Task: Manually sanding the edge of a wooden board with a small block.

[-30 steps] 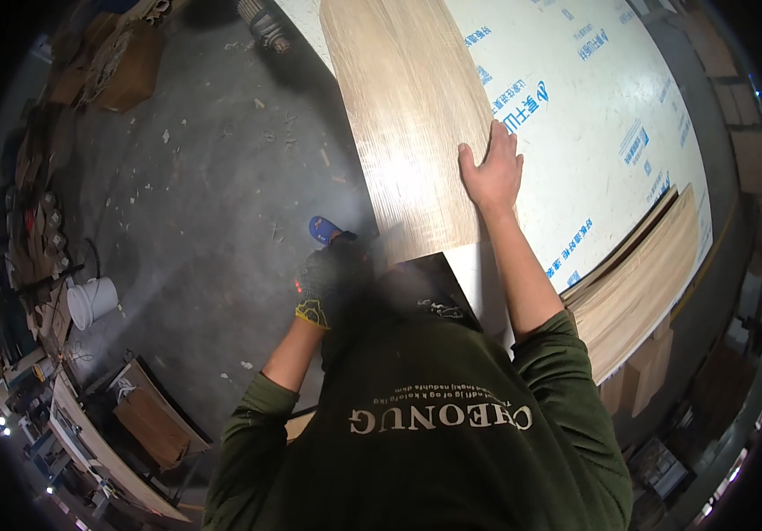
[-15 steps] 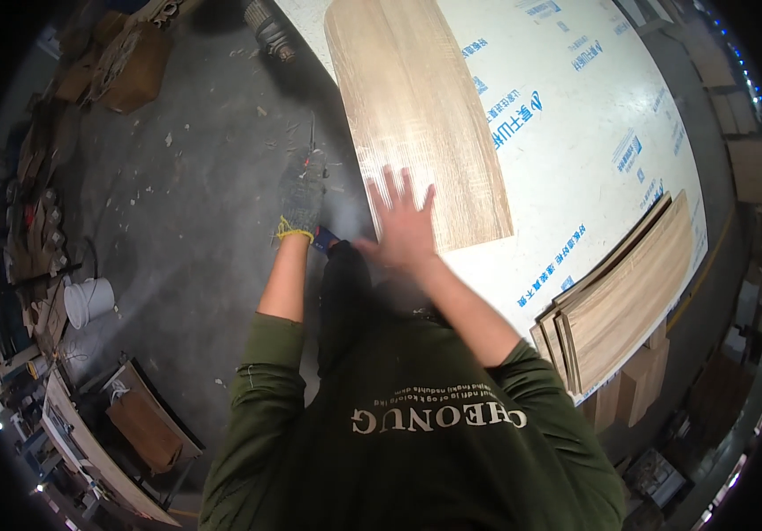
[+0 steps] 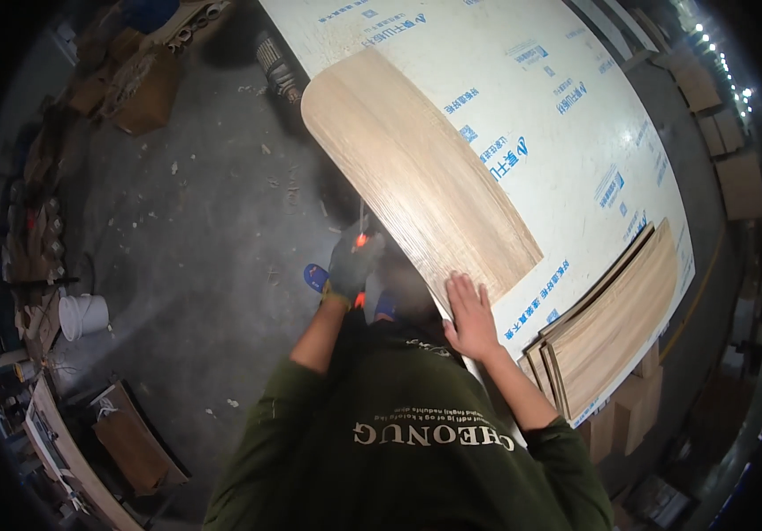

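A: Where does the wood-grain sheet (image 3: pixel 416 173) lie?

B: Flat on the white protective film (image 3: pixel 531 115) that covers the desk, running from the far edge down toward the person. Its long left edge sits just along the desk's edge, above the grey concrete floor (image 3: pixel 195 230).

A: And the hands?

B: The right hand (image 3: pixel 469 317) is bare, fingers (image 3: pixel 468 288) spread and pressed flat on the near end of the sheet, holding nothing. The left hand (image 3: pixel 351 264) wears a dark glove and is closed around a small orange-handled tool (image 3: pixel 361 241), whose thin blade points up beside the sheet's left edge. I cannot tell whether the blade touches the sheet; that spot is blurred.

A: What else is around?

B: To the right, a stack of similar wood-grain panels (image 3: pixel 615 323) rests on the film near the desk's lower right corner, apart from the sheet. On the floor, a white bucket (image 3: pixel 82 315) stands at the left, with cardboard boxes (image 3: pixel 137 93) further off at the upper left. A blue shoe (image 3: pixel 316 277) shows just below the gloved hand.
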Tool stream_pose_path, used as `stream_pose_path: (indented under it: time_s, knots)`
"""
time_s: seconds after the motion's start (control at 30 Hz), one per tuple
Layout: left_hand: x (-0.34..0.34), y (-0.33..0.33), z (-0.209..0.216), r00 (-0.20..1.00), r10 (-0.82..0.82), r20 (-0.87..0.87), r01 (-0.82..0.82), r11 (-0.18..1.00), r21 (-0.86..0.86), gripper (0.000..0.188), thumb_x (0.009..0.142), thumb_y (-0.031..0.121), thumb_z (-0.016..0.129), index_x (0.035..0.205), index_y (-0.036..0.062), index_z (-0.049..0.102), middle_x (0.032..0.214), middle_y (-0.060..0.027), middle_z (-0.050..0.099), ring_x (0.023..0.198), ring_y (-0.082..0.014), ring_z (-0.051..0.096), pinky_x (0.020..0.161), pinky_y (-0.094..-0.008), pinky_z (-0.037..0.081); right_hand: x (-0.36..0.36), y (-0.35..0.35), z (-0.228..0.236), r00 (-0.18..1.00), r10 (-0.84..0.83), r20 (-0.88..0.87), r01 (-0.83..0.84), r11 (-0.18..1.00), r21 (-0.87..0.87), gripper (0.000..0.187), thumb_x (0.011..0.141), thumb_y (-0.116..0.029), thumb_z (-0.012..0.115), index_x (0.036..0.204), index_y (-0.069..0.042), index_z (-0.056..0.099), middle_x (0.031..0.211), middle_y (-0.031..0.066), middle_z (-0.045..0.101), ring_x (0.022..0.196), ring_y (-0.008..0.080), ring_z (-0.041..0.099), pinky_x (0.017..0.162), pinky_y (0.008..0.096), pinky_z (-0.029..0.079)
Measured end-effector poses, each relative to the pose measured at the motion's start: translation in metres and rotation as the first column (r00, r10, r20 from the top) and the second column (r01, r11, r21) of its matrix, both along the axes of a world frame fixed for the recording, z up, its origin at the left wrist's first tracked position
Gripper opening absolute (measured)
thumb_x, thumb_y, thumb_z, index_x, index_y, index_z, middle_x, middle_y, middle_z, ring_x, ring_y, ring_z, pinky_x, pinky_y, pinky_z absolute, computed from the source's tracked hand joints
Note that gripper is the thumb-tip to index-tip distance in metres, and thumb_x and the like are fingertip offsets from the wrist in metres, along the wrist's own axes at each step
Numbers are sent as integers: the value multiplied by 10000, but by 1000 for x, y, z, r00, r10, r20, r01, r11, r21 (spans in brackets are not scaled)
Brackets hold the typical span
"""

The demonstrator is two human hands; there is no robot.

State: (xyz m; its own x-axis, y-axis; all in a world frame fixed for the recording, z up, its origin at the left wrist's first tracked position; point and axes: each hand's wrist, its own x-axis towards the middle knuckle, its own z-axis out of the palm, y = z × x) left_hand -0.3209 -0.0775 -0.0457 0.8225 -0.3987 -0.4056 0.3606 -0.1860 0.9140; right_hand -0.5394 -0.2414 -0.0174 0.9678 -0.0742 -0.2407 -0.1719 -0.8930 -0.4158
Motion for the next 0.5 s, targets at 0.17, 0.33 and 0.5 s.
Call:
stream_pose_path:
  time_s: [0.17,0.33,0.5]
  knots:
    - [-57,93,-54,896,-98,433,-19,966,258,392,855,159,680,1215,23,606,868,-55,660,728,-100,607,601,-262,490,35,14,3,999,-26,47,33,988,-148,873,825,-459,641,1483,-18,274,1569,180,215,1460,348,182,1163,552,143]
    - [-63,132,-34,997,75,-18,-68,965,254,473,863,145,658,1293,-3,531,798,-39,647,622,-95,584,536,-250,461,138,35,-1,986,68,154,-45,988,-149,890,815,-435,655,1495,-31,248,1574,157,208,1465,325,166,1171,522,169]
    - [-52,127,12,967,195,-161,-167,970,174,518,863,165,658,1326,-11,508,784,-41,630,546,-94,532,510,-237,433,222,44,-12,964,112,242,-55,971,-231,858,828,-372,647,1500,-35,234,1573,136,216,1456,315,193,1167,505,201]
